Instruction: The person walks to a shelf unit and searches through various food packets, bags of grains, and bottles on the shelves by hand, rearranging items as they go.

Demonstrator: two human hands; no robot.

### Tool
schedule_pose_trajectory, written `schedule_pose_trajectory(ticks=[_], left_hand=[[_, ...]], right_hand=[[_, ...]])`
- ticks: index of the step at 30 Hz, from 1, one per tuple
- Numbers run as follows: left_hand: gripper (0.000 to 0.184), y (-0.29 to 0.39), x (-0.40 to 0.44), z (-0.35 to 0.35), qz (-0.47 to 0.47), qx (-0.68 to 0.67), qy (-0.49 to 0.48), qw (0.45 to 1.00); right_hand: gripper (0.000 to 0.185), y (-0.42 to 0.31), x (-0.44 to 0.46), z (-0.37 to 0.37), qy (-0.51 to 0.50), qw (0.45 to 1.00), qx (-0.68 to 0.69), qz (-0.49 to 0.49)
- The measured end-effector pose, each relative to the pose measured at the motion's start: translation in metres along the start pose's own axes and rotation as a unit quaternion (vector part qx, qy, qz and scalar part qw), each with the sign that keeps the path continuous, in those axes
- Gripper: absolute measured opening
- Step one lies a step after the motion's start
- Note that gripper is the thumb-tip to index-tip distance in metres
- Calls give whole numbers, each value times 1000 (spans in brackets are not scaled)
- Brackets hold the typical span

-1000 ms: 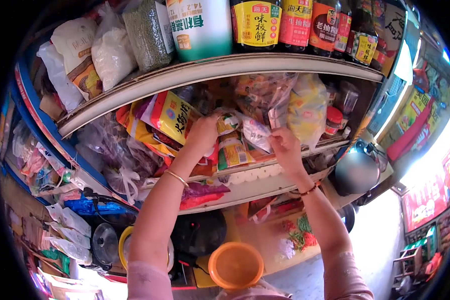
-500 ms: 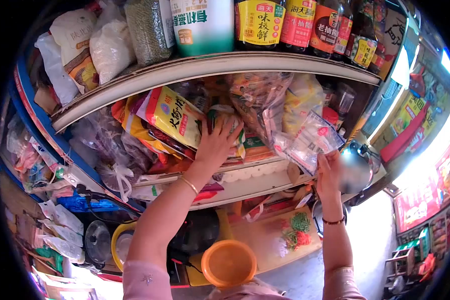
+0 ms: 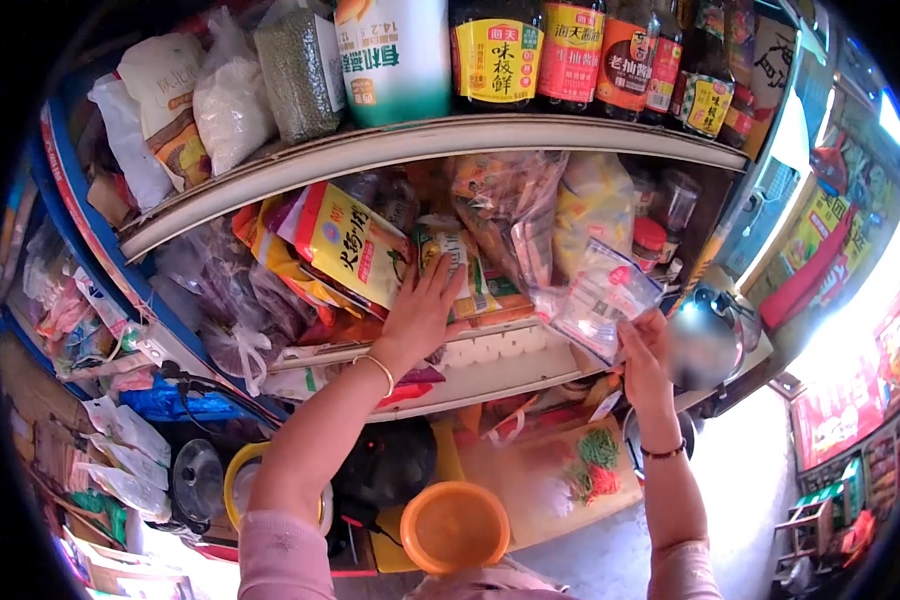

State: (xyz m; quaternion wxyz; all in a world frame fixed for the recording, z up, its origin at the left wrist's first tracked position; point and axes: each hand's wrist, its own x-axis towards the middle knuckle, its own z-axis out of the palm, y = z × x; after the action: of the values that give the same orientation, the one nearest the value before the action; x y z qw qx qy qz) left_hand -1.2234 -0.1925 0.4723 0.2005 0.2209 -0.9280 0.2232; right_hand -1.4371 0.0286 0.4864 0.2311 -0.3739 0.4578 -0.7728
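My right hand [image 3: 648, 358] pinches the lower right corner of a clear plastic packet [image 3: 602, 300] with pink and white print, held up before the lower shelf. My left hand [image 3: 422, 308] reaches into that shelf with its fingers stretched out, palm down. Its fingertips touch a small green and white packet [image 3: 444, 240]. Just left of them leans a yellow and red food packet [image 3: 350, 245] with Chinese lettering. Behind the hands are a clear bag of brownish dried food [image 3: 502, 205] and a yellow patterned bag [image 3: 592, 210].
Soy sauce bottles [image 3: 497, 60] and bagged grains [image 3: 232, 105] line the upper shelf [image 3: 440, 135]. Below sit an orange bowl [image 3: 456, 528] and a cutting board [image 3: 510, 480] with shredded green and orange-red food. A dark pan [image 3: 385, 460] is beside them.
My left hand has drawn slightly down, uncovering more of the green and white packet. The clear packet in my right hand has shifted left and a little lower. The whole view has tilted slightly.
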Motion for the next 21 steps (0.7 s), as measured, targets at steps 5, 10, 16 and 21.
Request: schedule_pose_trajectory(ticks=[5, 10, 16, 21], left_hand=[[63, -6, -2, -9, -40, -94, 9, 995], [49, -21, -16, -23, -279, -721, 114, 624], [26, -24, 8, -28, -417, -821, 170, 350], [26, -52, 42, -13, -504, -717, 167, 451]], right_hand=[[8, 7, 36, 66, -90, 988, -64, -106], [11, 22, 72, 152, -59, 827, -407, -383], [10, 80, 60, 180, -216, 773, -497, -330], [8, 75, 81, 146, -105, 949, -249, -161]])
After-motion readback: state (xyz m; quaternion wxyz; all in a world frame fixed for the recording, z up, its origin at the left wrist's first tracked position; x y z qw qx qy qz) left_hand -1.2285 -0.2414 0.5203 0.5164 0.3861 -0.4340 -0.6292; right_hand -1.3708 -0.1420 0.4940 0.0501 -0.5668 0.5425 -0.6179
